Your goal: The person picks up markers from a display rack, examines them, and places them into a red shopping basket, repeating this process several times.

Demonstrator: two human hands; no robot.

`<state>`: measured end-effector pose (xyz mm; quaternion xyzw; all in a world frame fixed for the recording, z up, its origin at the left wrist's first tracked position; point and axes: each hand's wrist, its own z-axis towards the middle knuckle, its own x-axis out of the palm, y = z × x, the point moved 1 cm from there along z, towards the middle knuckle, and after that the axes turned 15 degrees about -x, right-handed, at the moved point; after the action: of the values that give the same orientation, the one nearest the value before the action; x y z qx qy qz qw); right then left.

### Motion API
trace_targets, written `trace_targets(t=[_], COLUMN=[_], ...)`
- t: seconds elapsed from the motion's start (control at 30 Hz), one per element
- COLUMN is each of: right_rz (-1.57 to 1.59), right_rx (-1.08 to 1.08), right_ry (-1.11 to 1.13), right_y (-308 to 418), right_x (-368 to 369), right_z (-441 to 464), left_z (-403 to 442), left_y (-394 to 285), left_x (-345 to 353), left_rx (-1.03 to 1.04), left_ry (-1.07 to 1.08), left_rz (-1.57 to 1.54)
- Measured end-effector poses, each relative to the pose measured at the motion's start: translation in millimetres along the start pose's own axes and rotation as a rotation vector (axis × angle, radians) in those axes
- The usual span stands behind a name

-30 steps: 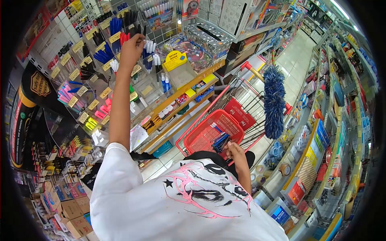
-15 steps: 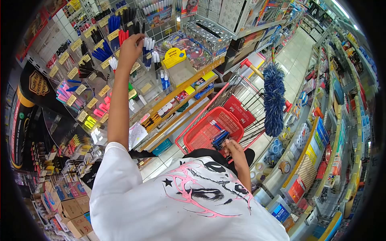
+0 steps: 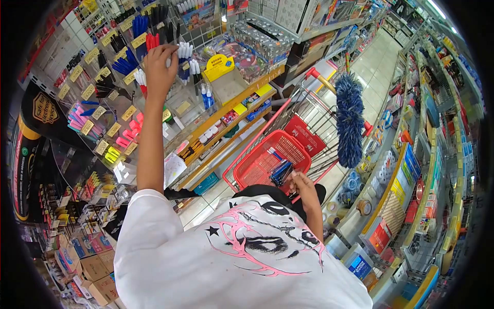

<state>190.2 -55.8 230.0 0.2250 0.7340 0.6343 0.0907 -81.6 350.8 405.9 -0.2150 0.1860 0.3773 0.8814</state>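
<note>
My left hand [image 3: 161, 69] reaches up to the pen rack, fingers bent closed among the pen slots; what they grip is hidden. Red pens [image 3: 153, 41] stand just behind it, and white-capped markers [image 3: 184, 50] are right beside its fingertips. Below the wrist, more white-tipped pens [image 3: 140, 77] poke out of a slot. Over the red basket [image 3: 247, 177], my right hand [image 3: 304, 188] is closed at the end of a bundle of blue and black pens [image 3: 281, 172]. A few white-and-blue pens [image 3: 274, 152] lie beyond the bundle.
The basket sits in a shopping cart [image 3: 293, 98] with a blue duster [image 3: 350, 121] upright at its side. A yellow display box [image 3: 219, 67] stands on the left shelf. Stocked shelves [image 3: 396, 206] line the right, and a tiled aisle [image 3: 371, 56] runs ahead.
My left hand has drawn back slightly from the marker slots, its fingers more curled. The right hand has shifted a little up and right by the bundle. The view has tilted slightly.
</note>
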Motion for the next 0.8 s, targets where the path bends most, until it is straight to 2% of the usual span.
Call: trace_targets(t=[0.1,0.17,0.3,0.33,0.4,0.43,0.5,0.53,0.63,0.67,0.73,0.77,0.8], right_rz=[-0.052,-0.054,-0.148,-0.161,-0.179,-0.181,-0.164,-0.131,-0.180,-0.231,-0.464,-0.611,-0.749], right_rx=[-0.009,-0.003,-0.009,-0.009,0.022,0.031,0.082,0.108,0.225,0.279,0.064,0.049,0.015], right_ry=[-0.028,-0.068,-0.066,-0.059,-0.049,-0.031,-0.021,-0.007,0.014,0.026,0.091,0.081,0.068], right_y=[-2,-4,-6,-6,-10,-12,-17,-22,-51,-72,-151,-185,-210], right_x=[-13,-21,-32,-33,-35,-35,-33,-30,-17,-18,-32,-36,-32], right_z=[4,8,15,18,22,24,26,28,39,45,51,46,45], left_z=[-41,-87,-212,-245,-309,-337,-388,-410,-468,-474,-479,-469,-472], left_y=[-32,-51,-84,-87,-99,-103,-108,-110,-114,-112,-110,-114,-118], left_x=[-1,11,53,60,70,73,76,76,81,88,90,85,79], left_rx=[0.042,0.076,0.005,-0.017,0.011,-0.010,-0.128,-0.152,-0.341,-0.373,-0.474,-0.456,-0.472], left_ry=[-0.028,0.095,0.477,0.496,0.754,0.766,0.954,0.968,1.018,1.035,0.984,0.861,0.899], left_rz=[-0.189,-0.318,-0.527,-0.538,-0.466,-0.479,-0.465,-0.471,-0.135,-0.132,-0.231,-0.130,-0.122])
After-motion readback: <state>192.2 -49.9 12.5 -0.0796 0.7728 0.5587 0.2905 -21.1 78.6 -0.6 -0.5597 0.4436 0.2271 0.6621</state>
